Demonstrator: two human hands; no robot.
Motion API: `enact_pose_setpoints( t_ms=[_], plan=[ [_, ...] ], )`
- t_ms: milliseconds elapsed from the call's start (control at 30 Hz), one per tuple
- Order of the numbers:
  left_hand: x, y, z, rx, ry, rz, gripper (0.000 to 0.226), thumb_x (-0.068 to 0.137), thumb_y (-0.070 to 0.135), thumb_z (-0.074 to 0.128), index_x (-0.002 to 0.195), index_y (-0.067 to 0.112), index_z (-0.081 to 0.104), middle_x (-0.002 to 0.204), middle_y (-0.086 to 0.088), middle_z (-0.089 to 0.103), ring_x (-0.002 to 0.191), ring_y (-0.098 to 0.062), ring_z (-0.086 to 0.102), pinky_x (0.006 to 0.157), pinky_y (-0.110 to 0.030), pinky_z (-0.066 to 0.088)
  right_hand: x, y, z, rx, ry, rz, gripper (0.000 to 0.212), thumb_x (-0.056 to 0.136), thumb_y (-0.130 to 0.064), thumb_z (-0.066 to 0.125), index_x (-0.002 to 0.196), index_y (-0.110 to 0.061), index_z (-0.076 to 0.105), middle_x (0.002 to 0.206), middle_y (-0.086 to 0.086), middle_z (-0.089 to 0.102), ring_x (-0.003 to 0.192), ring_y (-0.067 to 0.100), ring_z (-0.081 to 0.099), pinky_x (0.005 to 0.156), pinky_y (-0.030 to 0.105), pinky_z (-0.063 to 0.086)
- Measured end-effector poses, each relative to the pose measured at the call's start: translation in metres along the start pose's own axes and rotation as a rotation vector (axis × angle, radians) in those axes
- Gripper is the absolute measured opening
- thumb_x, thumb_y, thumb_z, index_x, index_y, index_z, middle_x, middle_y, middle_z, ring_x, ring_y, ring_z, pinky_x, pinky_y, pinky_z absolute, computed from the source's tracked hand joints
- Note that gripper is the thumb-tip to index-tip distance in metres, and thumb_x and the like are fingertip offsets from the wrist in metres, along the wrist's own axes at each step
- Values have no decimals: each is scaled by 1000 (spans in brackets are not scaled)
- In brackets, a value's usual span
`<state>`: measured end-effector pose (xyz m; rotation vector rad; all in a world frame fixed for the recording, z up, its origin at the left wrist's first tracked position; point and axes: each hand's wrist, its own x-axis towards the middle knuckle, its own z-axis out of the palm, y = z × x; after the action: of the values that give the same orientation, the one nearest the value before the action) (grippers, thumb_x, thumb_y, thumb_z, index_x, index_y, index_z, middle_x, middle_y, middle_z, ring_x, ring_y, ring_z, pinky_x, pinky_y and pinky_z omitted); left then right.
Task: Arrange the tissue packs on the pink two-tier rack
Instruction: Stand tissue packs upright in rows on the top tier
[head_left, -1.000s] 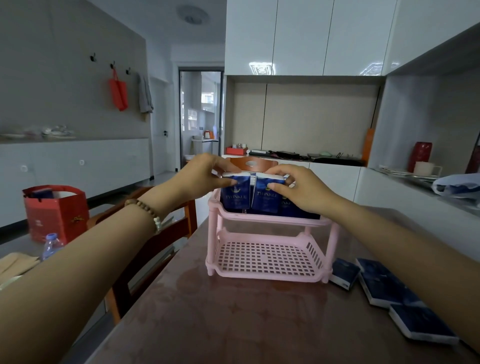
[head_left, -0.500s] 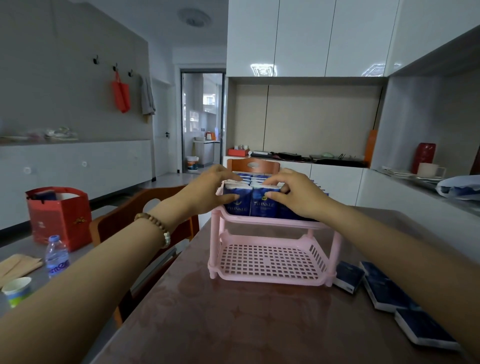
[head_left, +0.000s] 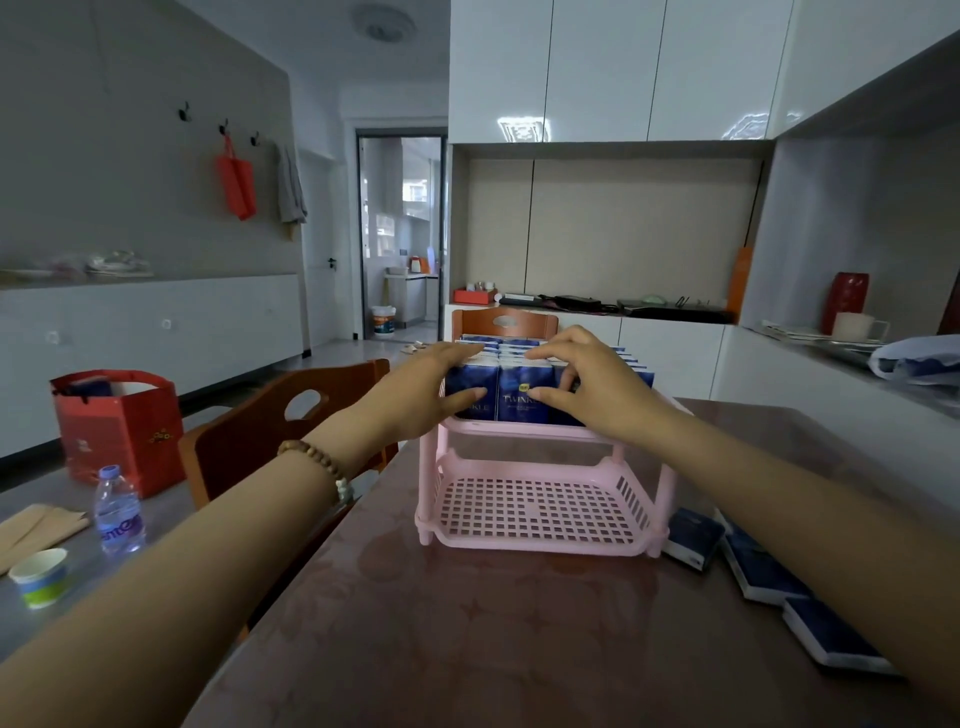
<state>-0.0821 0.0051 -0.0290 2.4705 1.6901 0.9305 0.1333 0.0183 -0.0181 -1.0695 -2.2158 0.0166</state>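
**Upper tier filled, lower tier bare**

The pink rack (head_left: 519, 544) stands upright on the table. It has two slotted tiers joined by corner posts. Dark blue packs (head_left: 522, 400) stand on edge in the upper tier, close together in rows running front to back, with their white tops showing behind. There seem to be three rows, though the hands hide part of them. The left hand (head_left: 421, 395) lies flat over the front-left pack, and the right hand (head_left: 602, 389) pinches its neighbour. No pack lies in the lower tier. At least three loose packs (head_left: 763, 571) lie flat just right of the rack, in a line toward the viewer.
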Motion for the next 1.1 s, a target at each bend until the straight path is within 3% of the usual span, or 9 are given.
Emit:
enact_pose_setpoints(
  t_ms=[167,333,400,500,633,767,833,967,1100],
  plan=[
    [-16,13,1,159,73,6,61,90,41,54,144,24,31,153,-2,29,139,-21,26,112,-42,30,-14,-1,-8,15,4,-18,43,86,-29,64,128,-25,52,131,-4,43,79,16,60,83,30,50],
    [-64,37,6,128,153,91,59,90,46,50,143,26,35,152,1,30,140,-17,21,113,-38,22,-50,-12,-26,142,-17,-9,33,86,-32,63,118,-29,57,125,-9,45,88,6,59,74,13,45],
    [-92,45,12,64,82,92,57,88,50,50,140,30,39,150,5,32,139,-12,21,113,-34,22,-77,-18,-29,217,-110,20,27,85,-38,61,110,-30,60,118,-12,49,91,2,60,77,12,46],
    [-130,56,24,-31,-130,52,54,85,53,50,135,32,44,146,9,39,131,-3,28,110,-27,25,-123,-26,-28,251,-335,80,36,74,-57,51,104,-38,59,114,-18,53,95,-1,59,79,14,47],
    [-171,75,38,-188,-402,4,65,78,63,48,136,35,41,144,16,39,125,6,32,103,-15,25,-177,-26,-20,396,-532,192,32,74,-50,56,101,-35,65,98,-27,64,93,-8,60,79,7,46],
    [-201,97,44,-177,-610,-1,78,71,71,40,142,43,25,150,22,25,125,10,23,101,-14,20,-219,-30,-17,446,-594,269,40,72,-55,54,109,-39,60,110,-25,60,104,-7,56,94,17,45],
    [-216,104,45,-188,-645,16,74,73,74,36,141,52,17,151,27,20,127,11,21,104,-15,20,-240,-34,-19,437,-585,265,48,74,-62,50,118,-45,53,125,-25,52,116,-7,50,101,24,42],
    [-242,114,58,-76,-659,120,63,80,74,33,133,67,0,151,31,14,138,2,16,116,-31,15,-283,-39,-16,315,-609,170,59,74,-78,39,130,-62,29,141,-41,21,132,-17,23,109,24,28],
    [-246,115,78,58,-602,124,71,76,80,28,136,62,-6,148,28,21,133,-3,23,117,-41,11,-297,-43,-6,112,-532,111,61,81,-68,35,137,-56,17,140,-41,19,127,-16,27,108,20,30]
  ],
)
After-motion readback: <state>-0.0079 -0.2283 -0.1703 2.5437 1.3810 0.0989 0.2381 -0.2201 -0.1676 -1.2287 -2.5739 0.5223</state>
